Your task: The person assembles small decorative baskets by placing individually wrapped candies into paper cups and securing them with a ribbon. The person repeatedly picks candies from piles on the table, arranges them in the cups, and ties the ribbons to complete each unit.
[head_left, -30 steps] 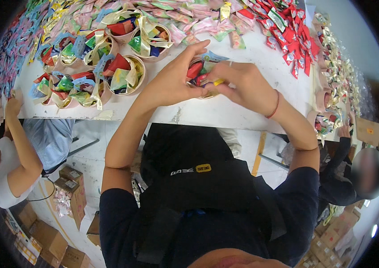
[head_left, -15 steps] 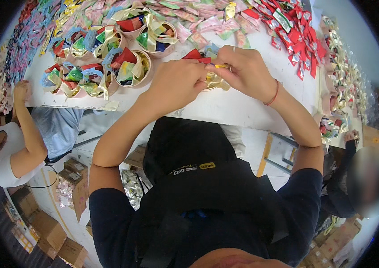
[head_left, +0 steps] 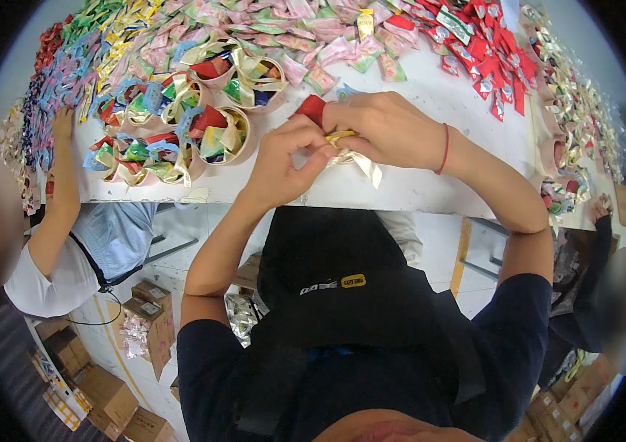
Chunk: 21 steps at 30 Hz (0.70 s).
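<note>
Ribbon (head_left: 369, 169) glossy, flat, beside right hand (head_left: 392, 127); red packet (head_left: 311, 108) angular.

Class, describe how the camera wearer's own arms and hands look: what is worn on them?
Both arms have short, dark navy sleeves, plain as far as shows, leaving the forearms bare. The left hand and right hand are ungloved. A thin red cord bracelet circles the right wrist; none shows on the left.
</note>
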### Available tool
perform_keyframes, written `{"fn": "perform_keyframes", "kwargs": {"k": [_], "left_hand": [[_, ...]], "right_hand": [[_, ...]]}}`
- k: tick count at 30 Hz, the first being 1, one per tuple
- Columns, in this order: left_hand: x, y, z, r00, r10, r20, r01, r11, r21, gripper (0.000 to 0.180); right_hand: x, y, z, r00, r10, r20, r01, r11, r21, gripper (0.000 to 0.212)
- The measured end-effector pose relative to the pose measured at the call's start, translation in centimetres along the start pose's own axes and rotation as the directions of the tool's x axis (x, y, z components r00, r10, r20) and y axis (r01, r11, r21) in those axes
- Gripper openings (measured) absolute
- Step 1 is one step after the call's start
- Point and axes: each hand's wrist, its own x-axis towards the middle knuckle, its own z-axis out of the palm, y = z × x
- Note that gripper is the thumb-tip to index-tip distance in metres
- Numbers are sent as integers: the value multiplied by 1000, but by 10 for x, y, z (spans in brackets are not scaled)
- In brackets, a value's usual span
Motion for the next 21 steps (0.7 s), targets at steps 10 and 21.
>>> {"fn": "perform_keyframes", "kwargs": {"k": [10, 21], "left_hand": [[13, 19, -4, 996, -87, 27, 79, 972, 219, 22], [10, 17, 7, 1000, -20, -21, 26, 938, 346, 24]], "right_hand": [[31, 24, -46, 984, -75, 163, 19, 947, 322, 9], [139, 143, -17, 872, 259, -415, -356, 918, -174, 42]]}}
